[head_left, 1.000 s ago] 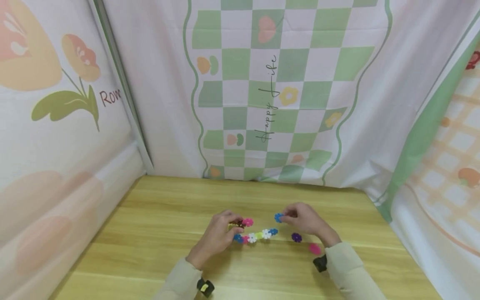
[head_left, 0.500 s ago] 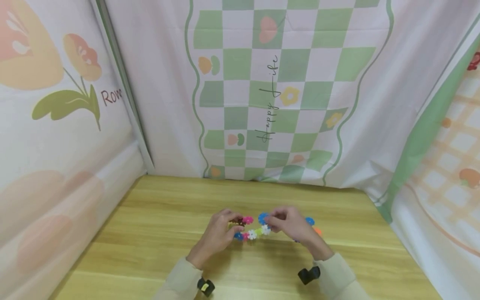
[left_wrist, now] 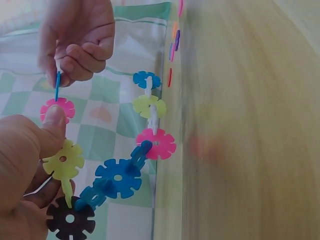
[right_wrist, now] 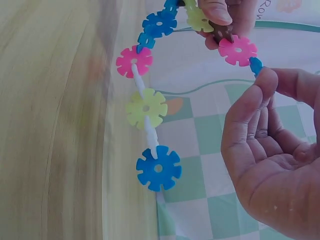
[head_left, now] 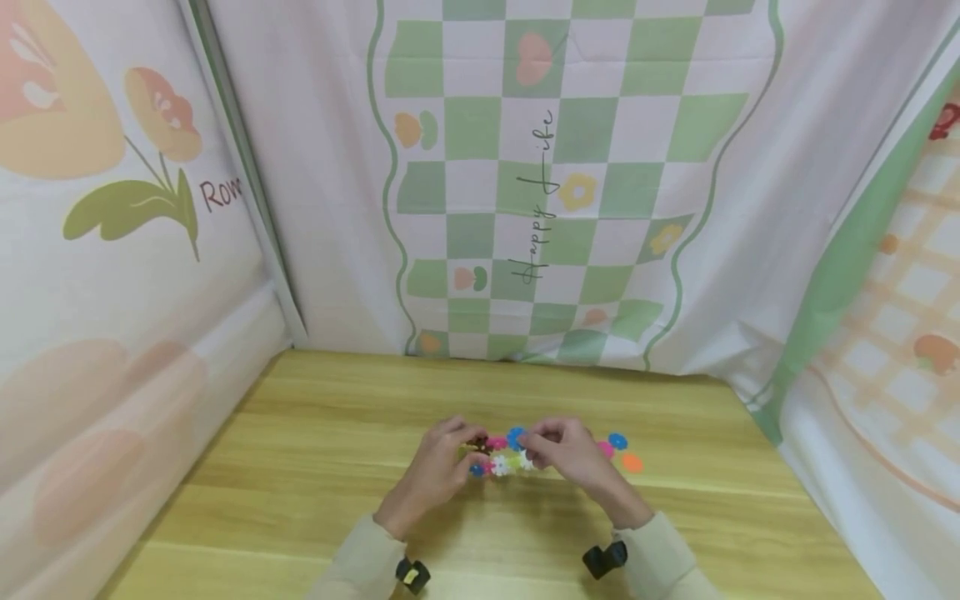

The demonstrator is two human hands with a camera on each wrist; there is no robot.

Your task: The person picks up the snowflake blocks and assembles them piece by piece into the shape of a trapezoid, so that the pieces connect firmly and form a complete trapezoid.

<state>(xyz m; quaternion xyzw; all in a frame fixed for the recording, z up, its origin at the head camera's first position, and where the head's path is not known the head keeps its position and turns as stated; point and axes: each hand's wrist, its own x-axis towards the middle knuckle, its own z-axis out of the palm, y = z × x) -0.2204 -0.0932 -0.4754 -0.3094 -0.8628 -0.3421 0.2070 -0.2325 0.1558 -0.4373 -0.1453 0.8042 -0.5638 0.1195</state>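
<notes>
Chain (left_wrist: 118,181), one: flat, notched plastic, including two white discs (right_wrist: 151,137), over a wood-grained table (head_left: 337,433). Left hand (head_left: 437,468): pinching the chain. Right hand (head_left: 573,458): pinching one blue disc (head_left: 515,438). Loose discs (head_left: 618,441): apparently three or more.

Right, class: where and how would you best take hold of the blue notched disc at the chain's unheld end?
Probably pinch the blue notched disc by its outer rim, across both flat faces, coming from opposite the white disc slotted into it: there the edge shows bare, with open slots.
</notes>
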